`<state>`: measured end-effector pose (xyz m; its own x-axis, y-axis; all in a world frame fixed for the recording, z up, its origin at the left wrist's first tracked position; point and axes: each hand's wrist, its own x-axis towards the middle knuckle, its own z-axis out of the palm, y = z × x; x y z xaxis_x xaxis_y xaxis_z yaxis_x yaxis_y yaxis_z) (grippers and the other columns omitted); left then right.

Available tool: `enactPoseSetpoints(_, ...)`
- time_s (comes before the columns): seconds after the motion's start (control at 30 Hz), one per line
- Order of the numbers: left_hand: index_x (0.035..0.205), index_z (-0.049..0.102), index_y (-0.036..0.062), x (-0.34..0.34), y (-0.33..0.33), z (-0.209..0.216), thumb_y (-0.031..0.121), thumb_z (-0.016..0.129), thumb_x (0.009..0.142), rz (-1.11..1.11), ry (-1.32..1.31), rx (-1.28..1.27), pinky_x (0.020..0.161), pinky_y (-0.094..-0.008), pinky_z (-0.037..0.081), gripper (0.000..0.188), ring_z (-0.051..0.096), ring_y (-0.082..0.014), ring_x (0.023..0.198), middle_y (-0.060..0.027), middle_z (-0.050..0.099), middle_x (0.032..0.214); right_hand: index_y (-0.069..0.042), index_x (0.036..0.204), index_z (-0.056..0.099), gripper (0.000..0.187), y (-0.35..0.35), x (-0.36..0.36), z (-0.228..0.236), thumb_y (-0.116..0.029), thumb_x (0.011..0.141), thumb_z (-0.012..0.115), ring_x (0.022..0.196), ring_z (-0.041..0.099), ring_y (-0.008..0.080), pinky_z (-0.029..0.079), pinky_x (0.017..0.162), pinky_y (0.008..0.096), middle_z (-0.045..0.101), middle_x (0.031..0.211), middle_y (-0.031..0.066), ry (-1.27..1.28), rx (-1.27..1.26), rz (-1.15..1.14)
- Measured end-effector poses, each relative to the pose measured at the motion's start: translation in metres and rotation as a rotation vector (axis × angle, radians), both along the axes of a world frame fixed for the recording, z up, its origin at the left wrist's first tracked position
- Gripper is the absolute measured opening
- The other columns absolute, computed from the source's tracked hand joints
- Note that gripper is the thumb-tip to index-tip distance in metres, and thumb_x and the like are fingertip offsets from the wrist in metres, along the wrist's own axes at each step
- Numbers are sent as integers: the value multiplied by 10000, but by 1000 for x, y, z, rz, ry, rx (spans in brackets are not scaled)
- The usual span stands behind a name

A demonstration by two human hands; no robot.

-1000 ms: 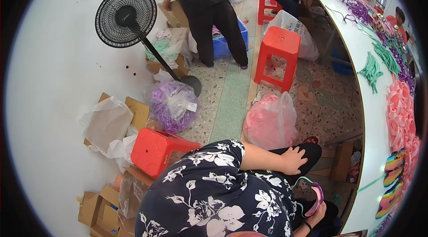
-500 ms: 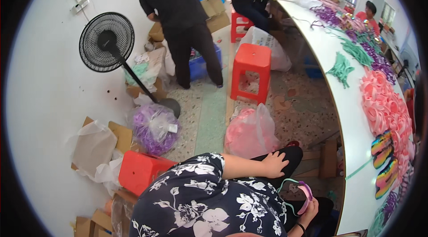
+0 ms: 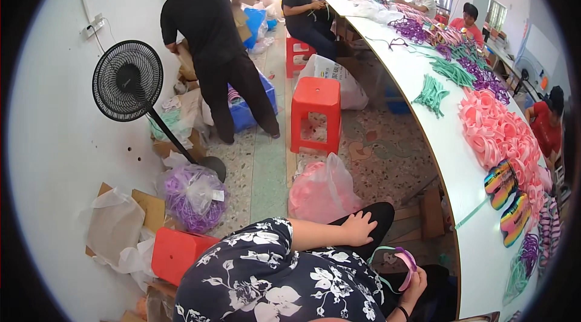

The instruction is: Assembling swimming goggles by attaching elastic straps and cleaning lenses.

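My left hand lies flat on my black-trousered knee with its fingers spread and nothing in it. Lower down, at the edge of the white table, my right hand is closed on a pink sandal piece with a thin green strap. My floral-print shirt fills the bottom of the view. A clear bag of pink pieces stands on the floor just beyond my knee.
A red stool and a standing black fan are ahead. A person in black bends over a blue crate. Pink rings, green straps and striped soles cover the table. A bag of purple straps and a tipped red stool sit at my left.
The view has swung up and toward the far end of the room, showing more of the table and seated people. Both hands stay where they were.
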<state>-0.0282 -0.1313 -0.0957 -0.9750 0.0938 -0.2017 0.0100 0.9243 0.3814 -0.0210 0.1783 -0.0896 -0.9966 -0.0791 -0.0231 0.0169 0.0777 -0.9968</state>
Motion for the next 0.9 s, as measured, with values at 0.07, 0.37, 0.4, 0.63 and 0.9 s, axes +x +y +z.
enactPoseSetpoints(0.07, 1397, 501, 93, 2, 0, -2, 419, 650, 871, 0, 9, -12, 985, -551, 436, 636, 427, -461, 1291, -257, 424, 1409, 32, 1012, 657, 295, 2, 1, -2, -214, 882, 559, 875, 575, 133, 447, 824, 262, 642, 954, 47, 1, 0, 7)
enactPoseSetpoints(0.37, 1417, 481, 92, 4, 1, 5, 413, 649, 873, -12, 35, -15, 998, -553, 423, 654, 409, -462, 1308, -255, 398, 1436, 43, 1034, 648, 276, 2, 6, -2, -170, 883, 560, 847, 580, 120, 462, 794, 247, 647, 950, 47, 8, -48, -3)
enactPoseSetpoints(0.4, 1421, 477, 92, 4, 1, 7, 412, 648, 874, -14, 35, -16, 1003, -555, 421, 657, 402, -465, 1317, -255, 394, 1441, 36, 1036, 650, 276, 2, 6, -2, -180, 894, 552, 853, 574, 118, 455, 799, 245, 641, 952, 40, 11, -35, 6)
enactPoseSetpoints(0.63, 1426, 468, 86, 12, -2, 14, 386, 668, 866, -2, 90, -1, 1033, -566, 408, 666, 374, -485, 1349, -281, 368, 1474, 30, 1050, 651, 289, 2, 2, -7, -203, 913, 551, 869, 576, 122, 456, 807, 251, 640, 964, 41, 6, -22, 36)
enactPoseSetpoints(0.9, 1438, 455, 59, 24, -4, 27, 368, 674, 861, -8, 140, 20, 1046, -562, 386, 690, 353, -502, 1361, -302, 341, 1492, 18, 1072, 642, 320, 8, 2, -13, -264, 945, 563, 898, 573, 126, 449, 830, 257, 628, 984, 33, 0, -23, 81)
